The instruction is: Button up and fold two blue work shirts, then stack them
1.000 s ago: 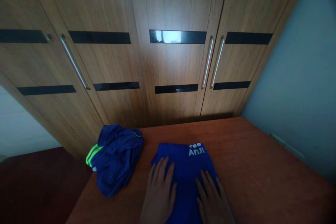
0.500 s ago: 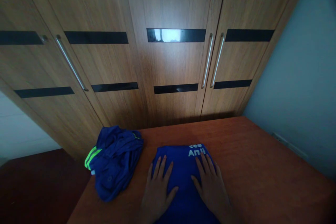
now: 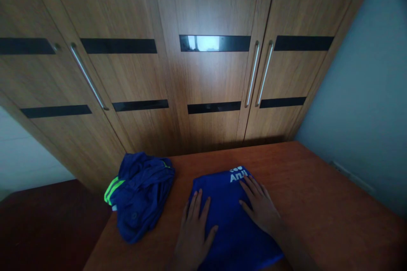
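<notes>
A folded blue garment (image 3: 229, 216) with white lettering at its far right corner lies flat on the reddish wooden table (image 3: 311, 220). Its kind is hidden by the folding. My left hand (image 3: 195, 233) rests flat on its left edge, fingers spread. On the right edge, just below the lettering, my right hand (image 3: 260, 205) lies with its fingers stretched out. Neither hand grips the cloth. To the left sits a crumpled dark blue garment (image 3: 143, 197) with bright green stripes, apart from both hands.
Behind the table stands a wooden wardrobe (image 3: 210, 76) with black strips and long metal handles (image 3: 252, 74). A pale wall (image 3: 359, 106) borders the table on the right. The table's left edge drops off beside a dark reddish surface (image 3: 47, 224).
The folded blue garment has turned slightly, its lettered corner moving up and its near edge swinging right. My right hand has moved up and right with it; my left hand has barely shifted.
</notes>
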`<state>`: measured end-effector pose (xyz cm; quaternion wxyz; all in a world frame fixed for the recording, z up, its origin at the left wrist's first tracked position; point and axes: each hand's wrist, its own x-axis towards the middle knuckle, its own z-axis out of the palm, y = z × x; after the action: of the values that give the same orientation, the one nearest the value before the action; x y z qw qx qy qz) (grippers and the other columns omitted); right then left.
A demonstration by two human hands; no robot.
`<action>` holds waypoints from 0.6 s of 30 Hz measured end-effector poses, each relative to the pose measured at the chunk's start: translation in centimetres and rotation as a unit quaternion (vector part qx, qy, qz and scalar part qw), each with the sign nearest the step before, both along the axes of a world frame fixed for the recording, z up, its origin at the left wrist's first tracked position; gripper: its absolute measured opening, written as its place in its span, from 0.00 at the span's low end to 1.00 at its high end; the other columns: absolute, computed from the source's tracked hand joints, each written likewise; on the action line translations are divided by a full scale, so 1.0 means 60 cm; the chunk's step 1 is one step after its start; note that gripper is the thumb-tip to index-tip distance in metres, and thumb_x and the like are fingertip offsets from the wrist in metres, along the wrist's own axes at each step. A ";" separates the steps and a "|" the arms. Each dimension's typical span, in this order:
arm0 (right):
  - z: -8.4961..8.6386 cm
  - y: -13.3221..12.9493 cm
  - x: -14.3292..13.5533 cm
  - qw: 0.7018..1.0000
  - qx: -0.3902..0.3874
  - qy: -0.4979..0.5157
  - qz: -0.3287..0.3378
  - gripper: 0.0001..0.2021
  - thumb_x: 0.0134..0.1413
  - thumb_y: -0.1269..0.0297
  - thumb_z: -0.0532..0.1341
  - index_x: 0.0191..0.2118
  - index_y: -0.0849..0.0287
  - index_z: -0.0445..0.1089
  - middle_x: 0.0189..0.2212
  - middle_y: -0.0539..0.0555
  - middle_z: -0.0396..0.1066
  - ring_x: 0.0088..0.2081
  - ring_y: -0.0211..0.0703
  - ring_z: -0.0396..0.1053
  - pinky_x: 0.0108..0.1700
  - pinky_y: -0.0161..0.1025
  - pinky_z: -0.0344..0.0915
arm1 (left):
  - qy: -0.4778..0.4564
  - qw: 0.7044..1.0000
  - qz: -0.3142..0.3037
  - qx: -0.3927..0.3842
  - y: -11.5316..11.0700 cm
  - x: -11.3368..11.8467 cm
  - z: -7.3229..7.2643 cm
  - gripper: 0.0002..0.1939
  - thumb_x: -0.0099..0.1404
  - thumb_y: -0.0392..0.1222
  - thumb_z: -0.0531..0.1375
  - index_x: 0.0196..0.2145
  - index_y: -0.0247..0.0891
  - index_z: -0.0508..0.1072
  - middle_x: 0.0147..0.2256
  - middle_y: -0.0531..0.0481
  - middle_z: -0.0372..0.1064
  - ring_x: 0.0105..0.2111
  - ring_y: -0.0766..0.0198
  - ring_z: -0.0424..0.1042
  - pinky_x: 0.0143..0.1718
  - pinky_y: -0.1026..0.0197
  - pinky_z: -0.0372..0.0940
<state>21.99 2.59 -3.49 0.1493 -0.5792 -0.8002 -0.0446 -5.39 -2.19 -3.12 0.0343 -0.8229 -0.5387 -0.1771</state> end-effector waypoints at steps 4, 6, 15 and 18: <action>0.009 -0.029 -0.031 0.999 0.026 0.004 -0.048 0.27 0.63 0.52 0.46 0.62 0.59 0.57 0.65 0.60 0.50 0.66 0.54 0.44 0.63 0.56 0.43 | -0.021 0.999 0.026 0.007 0.001 -0.001 -0.003 0.33 0.67 0.49 0.52 0.66 0.45 0.46 0.68 0.45 0.34 0.66 0.47 0.39 0.60 0.41 0.51; 0.010 -0.058 -0.062 0.997 0.027 0.014 -0.064 0.28 0.63 0.50 0.46 0.62 0.59 0.58 0.65 0.61 0.49 0.65 0.57 0.45 0.63 0.57 0.43 | -0.021 0.999 0.027 -0.002 0.003 -0.003 -0.007 0.33 0.68 0.50 0.52 0.66 0.44 0.46 0.68 0.44 0.35 0.66 0.47 0.40 0.61 0.41 0.51; -0.051 -0.132 -0.142 0.997 0.006 0.040 -0.070 0.32 0.58 0.42 0.49 0.64 0.52 0.56 0.64 0.60 0.51 0.63 0.65 0.52 0.60 0.65 0.48 | -0.040 0.999 0.027 -0.019 0.012 -0.010 -0.017 0.31 0.67 0.50 0.52 0.65 0.44 0.50 0.67 0.43 0.40 0.65 0.48 0.43 0.61 0.40 0.52; -0.053 -0.127 -0.134 0.997 0.007 0.032 -0.067 0.31 0.59 0.43 0.48 0.64 0.51 0.54 0.65 0.60 0.49 0.64 0.63 0.50 0.60 0.64 0.47 | -0.062 0.998 0.017 -0.023 0.012 -0.013 -0.015 0.30 0.68 0.47 0.52 0.65 0.47 0.50 0.67 0.46 0.40 0.66 0.49 0.43 0.61 0.41 0.52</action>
<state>13.93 -5.00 -6.68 0.1755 -0.6314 -0.7542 -0.0413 -6.17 -1.48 -4.01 -0.0146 -0.8017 -0.5577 -0.2146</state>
